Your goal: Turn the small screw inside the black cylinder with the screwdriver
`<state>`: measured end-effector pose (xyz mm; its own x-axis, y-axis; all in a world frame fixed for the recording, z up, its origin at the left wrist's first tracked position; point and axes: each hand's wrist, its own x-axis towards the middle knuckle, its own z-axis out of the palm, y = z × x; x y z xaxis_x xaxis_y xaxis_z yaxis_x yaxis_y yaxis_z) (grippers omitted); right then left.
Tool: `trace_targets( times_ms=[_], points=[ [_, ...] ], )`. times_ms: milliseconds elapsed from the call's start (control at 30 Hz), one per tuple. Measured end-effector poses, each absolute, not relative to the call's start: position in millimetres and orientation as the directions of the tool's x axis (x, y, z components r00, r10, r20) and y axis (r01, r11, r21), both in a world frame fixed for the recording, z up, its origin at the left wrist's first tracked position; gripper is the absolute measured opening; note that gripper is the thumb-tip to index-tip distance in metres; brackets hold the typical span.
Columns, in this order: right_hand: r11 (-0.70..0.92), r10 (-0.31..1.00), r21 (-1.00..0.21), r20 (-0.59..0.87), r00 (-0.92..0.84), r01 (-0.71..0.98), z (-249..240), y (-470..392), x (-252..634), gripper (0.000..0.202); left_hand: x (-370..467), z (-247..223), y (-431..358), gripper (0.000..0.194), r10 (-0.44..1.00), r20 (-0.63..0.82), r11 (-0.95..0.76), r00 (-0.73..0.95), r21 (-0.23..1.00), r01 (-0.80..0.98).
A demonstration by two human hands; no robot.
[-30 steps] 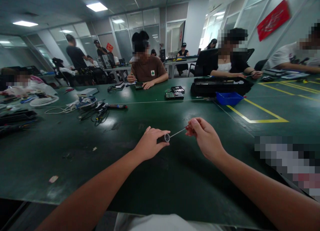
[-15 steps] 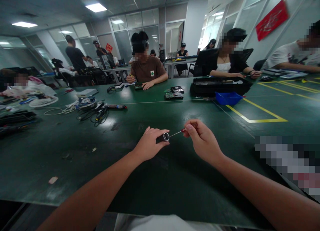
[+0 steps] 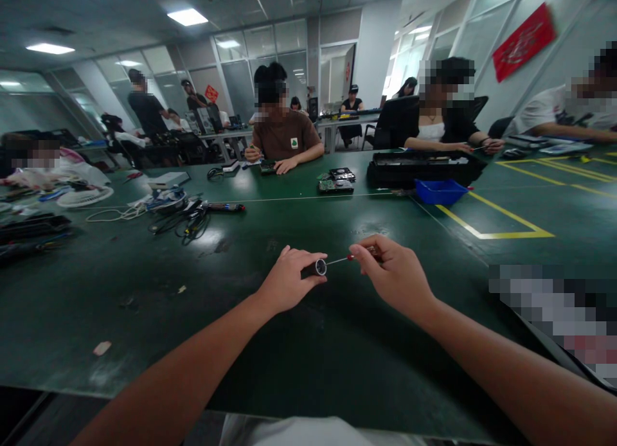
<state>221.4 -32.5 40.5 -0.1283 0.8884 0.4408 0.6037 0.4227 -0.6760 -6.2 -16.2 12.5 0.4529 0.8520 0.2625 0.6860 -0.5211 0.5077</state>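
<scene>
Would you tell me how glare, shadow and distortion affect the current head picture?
Head view: the ceiling lamps are bright white, pale glare patches mark the green table, darker shadow lies below the right hand, and the red banner looks stretched and soft.

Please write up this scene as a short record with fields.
Left hand: grips a dark cylinder, its pale-rimmed end facing right
Right hand: fingers hold a thin-shafted tool with a red part
Tool tip: at the cylinder's rim; contact unclear
Beyond the hands: cables, hard drives, blue tray before a black casing
Surface: green table
</scene>
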Motion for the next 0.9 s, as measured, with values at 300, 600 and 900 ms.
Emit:
trace_targets(
  times_ms=[300, 600, 900],
  points=[
    [0.439, 0.891, -0.607, 0.389, -0.234, 0.663, 44.4, -31.2, 222.1, 0.034, -6.4, 8.4, -14.8, 0.042, 0.85, 0.252, -0.524, 0.462, 0.488, 0.698],
    [0.505, 0.862, -0.617, 0.396, -0.317, 0.603, 43.0, -33.9, 220.5, 0.029, -8.0, 8.8, -13.4, 0.042, 0.856, 0.263, -0.516, 0.445, 0.499, 0.696],
    [0.393, 0.918, -0.743, 0.349, -0.188, 0.541, 39.8, -29.5, 222.7, 0.024, -4.5, 12.1, -16.1, 0.042, 0.863, 0.243, -0.502, 0.443, 0.5, 0.705]
  ],
)
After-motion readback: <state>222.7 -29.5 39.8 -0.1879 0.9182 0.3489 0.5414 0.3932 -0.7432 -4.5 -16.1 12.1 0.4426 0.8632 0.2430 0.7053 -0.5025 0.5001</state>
